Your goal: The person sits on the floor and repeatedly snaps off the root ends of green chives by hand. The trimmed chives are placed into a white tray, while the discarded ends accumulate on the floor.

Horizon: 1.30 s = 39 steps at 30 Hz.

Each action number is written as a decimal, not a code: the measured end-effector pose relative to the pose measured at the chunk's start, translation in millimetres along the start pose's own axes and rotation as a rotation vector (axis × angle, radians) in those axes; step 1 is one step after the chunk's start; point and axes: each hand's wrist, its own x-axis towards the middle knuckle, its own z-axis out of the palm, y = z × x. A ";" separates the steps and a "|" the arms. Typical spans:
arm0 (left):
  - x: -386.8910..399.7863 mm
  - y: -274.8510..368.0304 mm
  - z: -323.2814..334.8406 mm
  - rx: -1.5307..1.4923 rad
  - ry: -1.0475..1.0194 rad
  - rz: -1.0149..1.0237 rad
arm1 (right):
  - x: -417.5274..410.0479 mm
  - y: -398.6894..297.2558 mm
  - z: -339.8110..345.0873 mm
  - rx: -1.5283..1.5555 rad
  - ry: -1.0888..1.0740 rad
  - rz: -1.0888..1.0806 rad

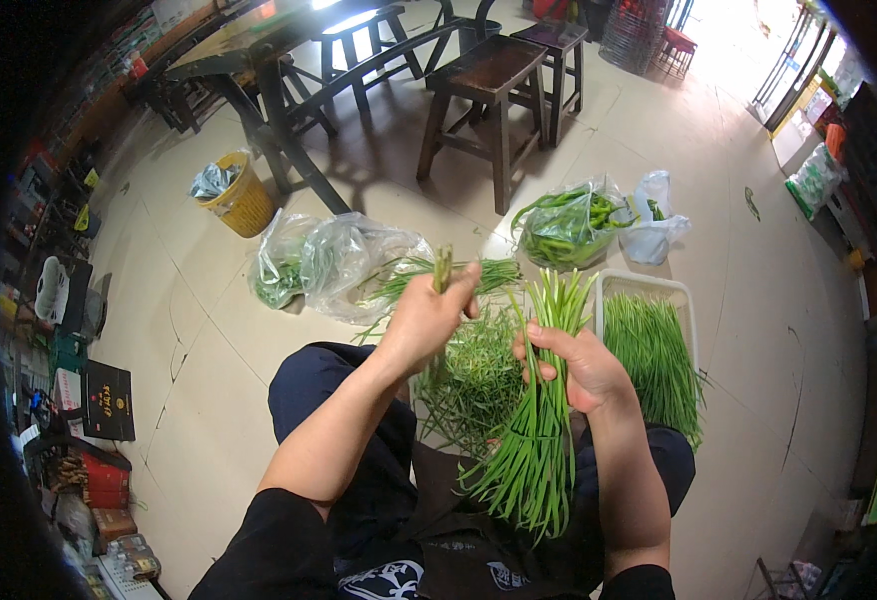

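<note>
My right hand [585,364] is closed around a bunch of garlic chives [532,450], pale stems up and green leaves hanging over my lap. To its left, my left hand [435,311] grips a small bundle of stems [444,266] whose cut ends poke up from the fist. Between and below the hands lies a heap of loose green trimmings [476,375]. More chives [495,275] lie behind my left hand, partly on a clear plastic bag [348,262]. At my right stands a white plastic basket [645,281] filled with chives laid side by side.
Beyond the basket are a clear bag of green peppers [573,229] and a white plastic bag [654,225]. A yellow waste bin [242,199] stands at the left near a wooden table [217,56]. Wooden stools [487,67] stand ahead. Shelved goods line the left side.
</note>
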 end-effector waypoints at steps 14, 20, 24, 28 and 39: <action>0.9 -0.9 5.5 -0.341 -0.091 -0.058 | -0.1 3.7 6.2 -0.238 0.074 -0.117; 5.6 -3.0 -7.7 -0.506 -0.160 -0.209 | -2.2 3.1 8.2 -0.245 0.089 -0.115; -3.1 -3.8 -0.3 -0.412 -0.318 -0.125 | -1.1 5.6 8.2 -0.282 0.139 -0.149; -6.1 -0.5 1.2 -0.287 -0.431 -0.064 | 0.3 8.7 9.1 -0.311 0.176 -0.174; -3.1 -3.5 1.8 -0.012 -0.371 0.191 | -2.2 6.9 11.5 -0.341 0.198 -0.132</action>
